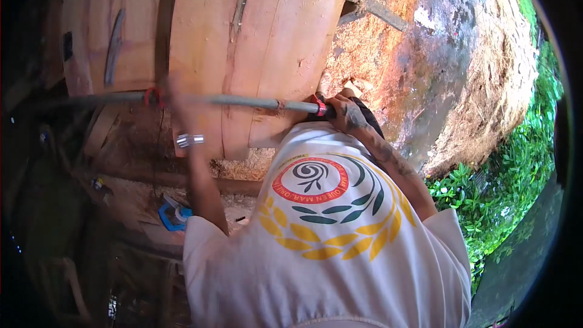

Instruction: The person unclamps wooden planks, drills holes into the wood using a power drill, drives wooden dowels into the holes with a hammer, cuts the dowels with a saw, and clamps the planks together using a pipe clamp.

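A long grey pipe clamp [255, 102] with red fittings lies across the wide wooden panel [267, 36]. My right hand [350, 115] is closed around the dark end of the clamp, beside a red fitting [319, 105] at the panel's edge. My left hand [176, 98] is over the pipe, close to another red fitting [152, 96]. Motion smears its fingers, so their grip does not show. A shiny metal bracelet or watch [190, 140] is on my left wrist. Sawdust and shavings dot the boards.
Another panel of boards [115, 36] lies at the left, past a dark gap. A blue-handled tool [173, 214] is below my left forearm. Wood scraps [376, 9] and sawdust [358, 48] cover the ground at right, with green plants [486, 200] beyond.
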Available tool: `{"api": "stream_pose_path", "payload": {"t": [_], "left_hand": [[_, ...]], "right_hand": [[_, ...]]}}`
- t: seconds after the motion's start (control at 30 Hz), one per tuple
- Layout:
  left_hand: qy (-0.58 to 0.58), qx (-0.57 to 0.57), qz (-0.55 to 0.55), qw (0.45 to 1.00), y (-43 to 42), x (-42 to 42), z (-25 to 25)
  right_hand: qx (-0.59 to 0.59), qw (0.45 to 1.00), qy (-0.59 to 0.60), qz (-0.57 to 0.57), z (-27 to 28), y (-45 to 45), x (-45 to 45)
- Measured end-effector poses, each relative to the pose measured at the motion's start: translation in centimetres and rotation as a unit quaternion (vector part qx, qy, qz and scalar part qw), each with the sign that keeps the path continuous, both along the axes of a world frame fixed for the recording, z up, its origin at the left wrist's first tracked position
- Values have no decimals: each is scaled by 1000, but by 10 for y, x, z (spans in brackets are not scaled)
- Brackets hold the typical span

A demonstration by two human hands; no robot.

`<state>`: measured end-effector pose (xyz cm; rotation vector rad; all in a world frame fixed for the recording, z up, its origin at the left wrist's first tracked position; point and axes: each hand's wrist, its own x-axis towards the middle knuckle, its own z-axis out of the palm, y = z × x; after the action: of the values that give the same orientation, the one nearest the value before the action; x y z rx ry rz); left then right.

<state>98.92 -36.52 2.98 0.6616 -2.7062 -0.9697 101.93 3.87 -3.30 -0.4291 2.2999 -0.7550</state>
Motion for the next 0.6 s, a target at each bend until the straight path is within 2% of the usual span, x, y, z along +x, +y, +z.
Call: {"api": "stream_pose_path", "payload": {"t": [0.03,0.07,0.1,0.13,0.2,0.3,0.37,0.47,0.5,0.53,0.6], "left_hand": [[-71,0,-141,987,39,12,-21],[-127,17,-281,951,78,25,-42],[-123,70,-365,920,118,35,-50],[-220,39,-444,868,150,27,-24],[-159,-12,-461,873,189,44,-49],[-303,-98,-567,759,216,30,-66],[-300,-95,-558,768,220,31,-68],[-278,-91,-570,768,218,29,-67],[-273,-93,-580,762,220,27,-59],[-268,-92,-588,757,222,24,-55],[-279,-92,-591,751,219,25,-66]], "right_hand": [[9,1000,0,5,2,0,1],[15,1000,3,9,2,3,0],[9,999,43,14,-10,8,7],[16,1000,14,4,-17,12,12],[28,998,-48,-18,-27,14,16],[15,1000,-25,-11,-18,14,16],[23,998,-49,10,-10,18,11],[-162,983,-6,-87,9,37,9],[-125,983,10,-137,27,49,6],[-144,957,86,-238,13,64,17],[-19,874,30,-485,-19,83,43]]}}
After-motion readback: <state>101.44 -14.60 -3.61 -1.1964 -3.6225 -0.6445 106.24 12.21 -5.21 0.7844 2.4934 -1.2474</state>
